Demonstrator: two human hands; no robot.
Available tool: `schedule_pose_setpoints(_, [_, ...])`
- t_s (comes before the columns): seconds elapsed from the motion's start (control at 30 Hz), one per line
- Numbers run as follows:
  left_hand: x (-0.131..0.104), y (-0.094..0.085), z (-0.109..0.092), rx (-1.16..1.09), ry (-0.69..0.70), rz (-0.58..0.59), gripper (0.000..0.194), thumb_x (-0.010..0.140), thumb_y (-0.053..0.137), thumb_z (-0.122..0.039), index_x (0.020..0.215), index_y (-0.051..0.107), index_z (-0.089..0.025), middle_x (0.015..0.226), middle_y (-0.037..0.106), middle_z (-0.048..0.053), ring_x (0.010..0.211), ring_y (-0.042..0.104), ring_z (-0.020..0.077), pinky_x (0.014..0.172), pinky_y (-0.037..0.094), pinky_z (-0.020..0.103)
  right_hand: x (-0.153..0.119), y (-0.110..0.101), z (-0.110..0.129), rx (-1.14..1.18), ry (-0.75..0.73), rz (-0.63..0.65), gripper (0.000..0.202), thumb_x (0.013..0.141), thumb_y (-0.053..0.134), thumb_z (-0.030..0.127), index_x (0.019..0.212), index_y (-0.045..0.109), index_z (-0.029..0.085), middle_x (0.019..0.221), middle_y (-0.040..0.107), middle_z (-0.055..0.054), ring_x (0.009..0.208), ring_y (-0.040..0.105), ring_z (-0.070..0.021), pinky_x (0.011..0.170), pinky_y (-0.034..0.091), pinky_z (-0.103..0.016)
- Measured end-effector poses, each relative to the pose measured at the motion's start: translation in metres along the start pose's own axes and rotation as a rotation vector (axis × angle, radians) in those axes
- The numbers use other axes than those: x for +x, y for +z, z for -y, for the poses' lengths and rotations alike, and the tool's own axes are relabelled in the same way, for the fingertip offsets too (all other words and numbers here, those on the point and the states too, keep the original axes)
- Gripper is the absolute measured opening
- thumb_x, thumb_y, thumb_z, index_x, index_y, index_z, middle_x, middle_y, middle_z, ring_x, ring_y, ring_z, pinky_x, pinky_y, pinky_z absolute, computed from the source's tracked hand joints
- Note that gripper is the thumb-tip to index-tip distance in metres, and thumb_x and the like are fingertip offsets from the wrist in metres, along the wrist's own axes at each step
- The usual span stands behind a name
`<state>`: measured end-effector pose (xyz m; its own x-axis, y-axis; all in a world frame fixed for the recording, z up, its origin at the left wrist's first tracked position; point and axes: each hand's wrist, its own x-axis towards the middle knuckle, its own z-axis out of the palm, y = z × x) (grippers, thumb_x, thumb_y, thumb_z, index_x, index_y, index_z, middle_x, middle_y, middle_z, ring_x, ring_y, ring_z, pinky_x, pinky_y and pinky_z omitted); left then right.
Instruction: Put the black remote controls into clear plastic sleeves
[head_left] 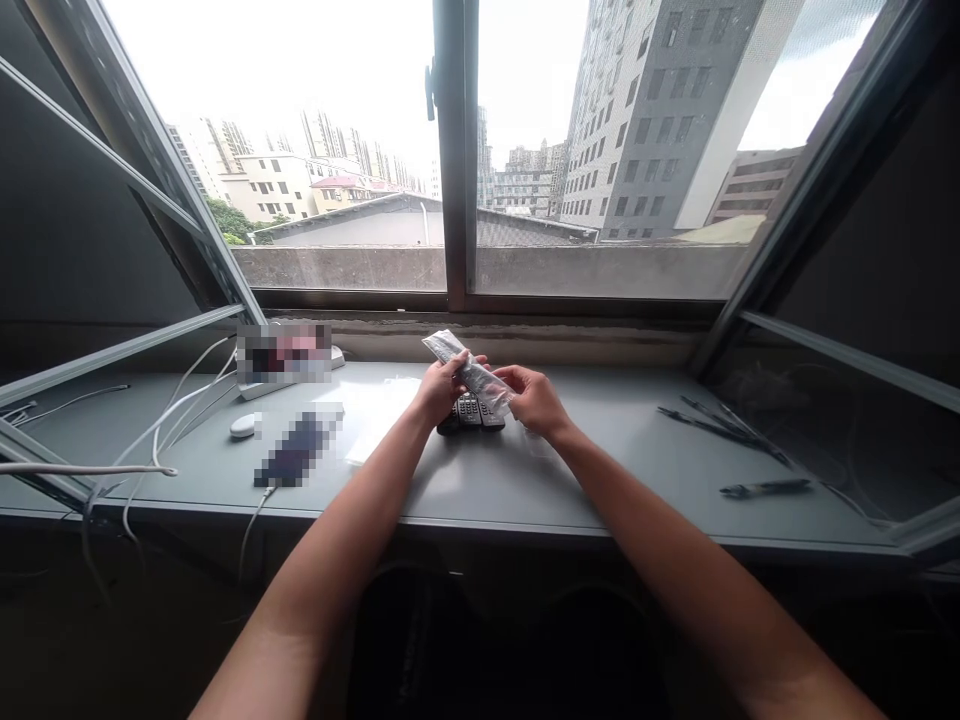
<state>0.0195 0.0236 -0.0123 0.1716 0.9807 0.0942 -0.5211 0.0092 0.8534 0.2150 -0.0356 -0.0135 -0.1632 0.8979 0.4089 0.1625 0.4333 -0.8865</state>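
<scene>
Between my two hands, over the desk, is a long narrow plastic sleeve (486, 386), crinkled and silvery; what lies inside it is hard to make out. My left hand (441, 388) grips it near the middle, thumb on top. At its lower right end, my right hand (534, 400) pinches the sleeve with thumb and fingers. Just below lie several black remote controls (469, 412) side by side on the desk, button faces up, partly covered by my hands and the sleeve. A piece of clear plastic film (538, 446) rests beside my right wrist.
White sheets (373, 430) lie on the grey desk (480, 500) left of my forearm. Farther left are a white oval object (243, 427), a power strip (259, 385) and loose white cables (169, 410). Pens (765, 488) lie at right. Metal frames and a window enclose the desk.
</scene>
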Motion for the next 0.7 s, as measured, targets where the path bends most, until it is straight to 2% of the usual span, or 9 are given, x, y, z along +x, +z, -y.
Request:
schedule_pose_setpoints(0.07, [0.0, -0.002, -0.002, -0.014, 0.018, -0.016, 0.039, 0.089, 0.089, -0.033, 0.118, 0.071, -0.014, 0.123, 0.081, 0.021, 0.1, 0.082, 0.0278, 0.048, 0.047, 0.02, 0.001, -0.003, 0.002, 0.032, 0.029, 0.054, 0.044, 0.087, 0.085, 0.034, 0.127, 0.077, 0.017, 0.103, 0.083, -0.009, 0.094, 0.078, -0.0258, 0.082, 0.065, -0.037])
schedule_pose_setpoints(0.1, [0.001, -0.004, -0.004, -0.025, 0.031, -0.039, 0.039, 0.089, 0.088, -0.032, 0.119, 0.07, -0.014, 0.124, 0.081, 0.02, 0.101, 0.082, 0.0275, 0.049, 0.048, 0.02, 0.001, -0.004, 0.003, 0.068, 0.042, 0.094, 0.059, 0.084, 0.088, 0.032, 0.139, 0.072, 0.017, 0.107, 0.083, -0.009, 0.096, 0.078, -0.0257, 0.084, 0.066, -0.038])
schedule_pose_setpoints(0.2, [0.001, -0.009, -0.01, -0.067, 0.06, -0.133, 0.038, 0.093, 0.082, -0.03, 0.125, 0.069, -0.015, 0.124, 0.082, 0.018, 0.106, 0.082, 0.0272, 0.059, 0.055, 0.023, 0.003, -0.009, 0.008, 0.222, 0.094, 0.206, 0.113, 0.072, 0.1, 0.027, 0.17, 0.044, 0.024, 0.138, 0.075, -0.014, 0.119, 0.075, -0.0283, 0.095, 0.066, -0.04])
schedule_pose_setpoints(0.27, [0.001, -0.01, -0.014, -0.086, 0.055, -0.164, 0.039, 0.094, 0.078, -0.028, 0.13, 0.068, -0.015, 0.124, 0.082, 0.017, 0.109, 0.082, 0.0277, 0.064, 0.058, 0.025, 0.003, -0.011, 0.01, 0.308, 0.147, 0.233, 0.126, 0.072, 0.103, 0.032, 0.176, 0.032, 0.026, 0.154, 0.066, -0.017, 0.13, 0.071, -0.0292, 0.098, 0.066, -0.039])
schedule_pose_setpoints(0.33, [-0.001, -0.009, -0.015, -0.089, 0.044, -0.16, 0.041, 0.095, 0.076, -0.026, 0.133, 0.067, -0.015, 0.125, 0.082, 0.017, 0.111, 0.082, 0.0285, 0.066, 0.058, 0.026, 0.004, -0.01, 0.011, 0.363, 0.196, 0.234, 0.12, 0.081, 0.098, 0.042, 0.177, 0.029, 0.023, 0.156, 0.065, -0.019, 0.124, 0.073, -0.0268, 0.09, 0.066, -0.033])
schedule_pose_setpoints(0.4, [-0.005, -0.006, -0.015, -0.085, 0.034, -0.122, 0.042, 0.095, 0.076, -0.026, 0.135, 0.068, -0.016, 0.125, 0.082, 0.017, 0.113, 0.081, 0.0286, 0.068, 0.059, 0.026, 0.004, -0.008, 0.01, 0.405, 0.244, 0.223, 0.109, 0.09, 0.089, 0.05, 0.177, 0.03, 0.02, 0.149, 0.07, -0.019, 0.107, 0.077, -0.0235, 0.075, 0.065, -0.029])
schedule_pose_setpoints(0.5, [-0.011, 0.002, -0.015, -0.086, 0.02, -0.014, 0.042, 0.096, 0.077, -0.027, 0.136, 0.069, -0.017, 0.129, 0.081, 0.016, 0.116, 0.08, 0.0278, 0.075, 0.062, 0.028, 0.001, -0.002, 0.011, 0.444, 0.31, 0.248, 0.102, 0.094, 0.085, 0.052, 0.176, 0.032, 0.02, 0.13, 0.079, -0.016, 0.087, 0.08, -0.024, 0.057, 0.06, -0.028])
schedule_pose_setpoints(0.6, [-0.016, 0.007, -0.015, -0.076, 0.013, 0.083, 0.048, 0.094, 0.083, -0.031, 0.138, 0.069, -0.019, 0.133, 0.079, 0.016, 0.117, 0.079, 0.0287, 0.08, 0.064, 0.03, -0.002, 0.003, 0.014, 0.458, 0.301, 0.332, 0.092, 0.095, 0.084, 0.049, 0.171, 0.04, 0.02, 0.11, 0.083, -0.013, 0.081, 0.082, -0.0263, 0.053, 0.059, -0.027])
schedule_pose_setpoints(0.7, [-0.016, 0.007, -0.015, -0.063, 0.015, 0.135, 0.053, 0.093, 0.086, -0.032, 0.141, 0.068, -0.019, 0.133, 0.079, 0.017, 0.116, 0.079, 0.0295, 0.068, 0.061, 0.026, -0.004, 0.004, 0.018, 0.463, 0.267, 0.369, 0.076, 0.098, 0.081, 0.049, 0.162, 0.052, 0.018, 0.102, 0.084, -0.012, 0.08, 0.083, -0.0261, 0.056, 0.061, -0.027])
